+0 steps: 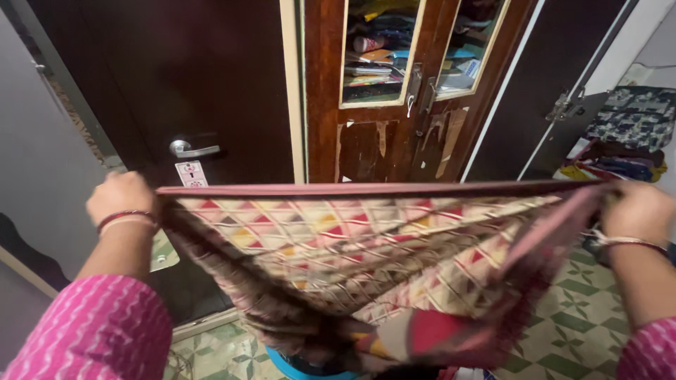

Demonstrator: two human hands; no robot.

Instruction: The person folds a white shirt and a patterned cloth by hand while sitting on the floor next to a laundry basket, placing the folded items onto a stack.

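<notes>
I hold a long patterned cloth (pixel 366 239) stretched out in front of me, cream with red and yellow triangles and a maroon border. My left hand (pixel 121 198) grips its top edge at the left end. At the right end, my right hand (pixel 639 210) grips the same edge. The cloth sags in folds between my hands and hangs down toward the floor. Both wrists wear bangles, and pink sleeves cover my arms.
A dark door with a metal lever handle (pixel 191 149) stands behind the cloth at left. A wooden cabinet (pixel 324 105) with glass panes holds books. Folded fabrics (pixel 630 134) are stacked at right. Below are a green patterned tile floor (pixel 577 317) and a blue tub (pixel 296 367).
</notes>
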